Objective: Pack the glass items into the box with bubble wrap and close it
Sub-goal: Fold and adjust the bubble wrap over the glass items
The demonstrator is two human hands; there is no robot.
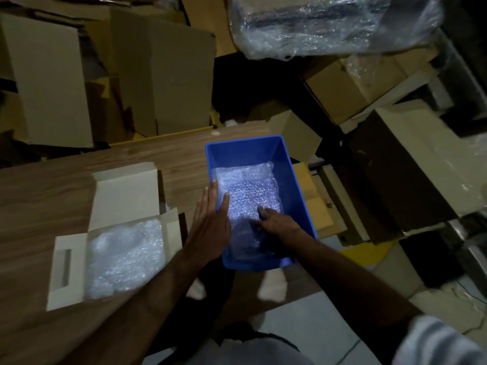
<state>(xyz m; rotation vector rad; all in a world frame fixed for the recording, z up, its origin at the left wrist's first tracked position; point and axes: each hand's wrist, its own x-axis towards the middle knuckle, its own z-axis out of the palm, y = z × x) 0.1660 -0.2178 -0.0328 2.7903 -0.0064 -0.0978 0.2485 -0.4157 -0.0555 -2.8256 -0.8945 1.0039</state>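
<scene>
Both arms reach out over the table (39, 185). Left hand (210, 222) is flat and spread wide, hanging over the near-left rim of the blue bin (297, 185) with fingertips inside, holding nothing. Right hand (276, 219) is down in the bin, fingers curled onto the bubble wrap (247, 188) there; can't tell if it's actually gripping. Left of the bin sits the white box (123, 196), flaps open, more wrap (123, 256) inside. Cardboard boxes (163, 75) piled behind.
</scene>
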